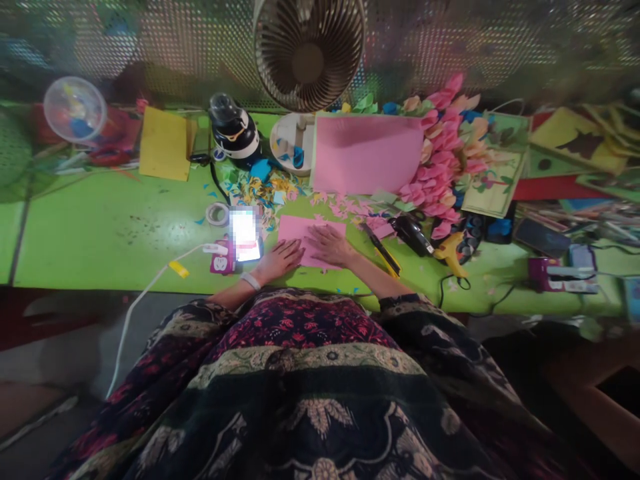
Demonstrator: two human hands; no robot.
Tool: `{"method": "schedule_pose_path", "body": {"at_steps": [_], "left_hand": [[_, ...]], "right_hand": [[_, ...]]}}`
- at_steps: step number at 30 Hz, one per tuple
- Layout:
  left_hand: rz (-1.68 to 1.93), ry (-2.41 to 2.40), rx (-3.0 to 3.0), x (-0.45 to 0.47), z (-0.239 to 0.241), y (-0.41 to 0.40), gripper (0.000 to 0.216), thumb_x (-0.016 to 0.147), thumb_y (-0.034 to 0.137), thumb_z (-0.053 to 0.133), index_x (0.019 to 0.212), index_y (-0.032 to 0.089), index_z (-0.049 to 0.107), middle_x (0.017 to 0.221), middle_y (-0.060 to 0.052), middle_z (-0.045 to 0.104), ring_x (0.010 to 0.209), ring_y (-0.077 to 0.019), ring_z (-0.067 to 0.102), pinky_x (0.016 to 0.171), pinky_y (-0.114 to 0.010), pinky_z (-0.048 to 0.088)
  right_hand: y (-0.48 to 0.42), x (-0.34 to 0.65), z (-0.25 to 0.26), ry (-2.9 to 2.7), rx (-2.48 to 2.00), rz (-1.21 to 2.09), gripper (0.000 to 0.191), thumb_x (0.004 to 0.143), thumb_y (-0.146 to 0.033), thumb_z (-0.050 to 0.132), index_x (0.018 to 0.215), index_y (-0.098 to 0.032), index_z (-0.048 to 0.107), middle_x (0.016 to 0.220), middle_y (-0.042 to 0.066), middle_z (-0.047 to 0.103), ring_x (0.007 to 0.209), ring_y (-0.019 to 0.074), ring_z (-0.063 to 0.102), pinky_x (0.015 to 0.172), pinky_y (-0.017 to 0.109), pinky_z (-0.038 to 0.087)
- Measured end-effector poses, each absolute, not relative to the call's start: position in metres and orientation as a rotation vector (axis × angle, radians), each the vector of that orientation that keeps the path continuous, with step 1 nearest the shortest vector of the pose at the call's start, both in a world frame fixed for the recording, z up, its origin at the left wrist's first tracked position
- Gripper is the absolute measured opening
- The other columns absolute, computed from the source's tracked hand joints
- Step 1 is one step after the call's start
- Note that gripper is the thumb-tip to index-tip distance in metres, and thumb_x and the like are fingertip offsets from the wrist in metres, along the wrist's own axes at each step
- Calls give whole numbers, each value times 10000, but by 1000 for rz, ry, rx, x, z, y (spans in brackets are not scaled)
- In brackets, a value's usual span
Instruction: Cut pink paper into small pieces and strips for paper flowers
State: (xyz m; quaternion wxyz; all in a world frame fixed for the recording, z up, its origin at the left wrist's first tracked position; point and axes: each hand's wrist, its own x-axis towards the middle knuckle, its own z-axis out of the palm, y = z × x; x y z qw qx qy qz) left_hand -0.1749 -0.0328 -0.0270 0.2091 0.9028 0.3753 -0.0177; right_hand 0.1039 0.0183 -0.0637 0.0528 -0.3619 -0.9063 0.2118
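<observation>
A small pink paper sheet [300,233] lies on the green table [125,233] in front of me. My left hand [283,257] rests flat on the sheet's near left edge, fingers stretched out. My right hand [330,245] lies flat on the sheet's right half, fingers spread. Both hands press on the paper and hold nothing. A larger pink sheet [367,153] stands propped behind, next to a bunch of pink paper flowers [445,153].
A lit phone [245,235] sits left of my hands, with a white cable [150,287] and tape roll [217,213]. A yellow cutter [383,252], glue gun [450,253] and paper scraps [265,190] lie around. A fan [309,53] stands at the back.
</observation>
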Motion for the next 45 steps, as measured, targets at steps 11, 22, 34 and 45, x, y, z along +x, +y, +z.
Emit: {"method": "schedule_pose_path", "body": {"at_steps": [11,22,34,45], "left_hand": [[36,1087,2531,-176,-34,-37,533,1095,360,404,1586,173,491,1654,-155,442,1561,-265,403,1291,-494,327],[85,1037,2586,-181,-43,-35,515,1106,384,384,1556,173,517,1639,-129,481,1538,-238,443,1286,-448,338],[286,1063,2269,-185,-38,-29,441,1070,432,484,1375,191,693,1516,-119,621,1432,-244,576,1256,-474,404],[526,1499,1582,-168,-13,2,272,947,454,688,868,202,751,951,-52,813,900,-226,749,854,-315,554]], "right_hand": [[-33,130,-49,-2772,-1035,605,757,982,-625,603,1596,-199,478,1683,157,399,1597,320,313,1298,581,286],[-58,134,-78,-2636,-992,578,393,1087,-228,467,1433,-208,653,1505,109,621,1470,228,527,1260,506,421],[-53,123,-56,-2310,-1315,743,386,1099,-322,394,1247,-196,728,1282,129,765,1210,239,724,1120,439,570],[-23,133,-57,-1780,-1671,883,473,1019,-603,523,833,-222,731,808,64,735,736,203,660,715,316,518]]}}
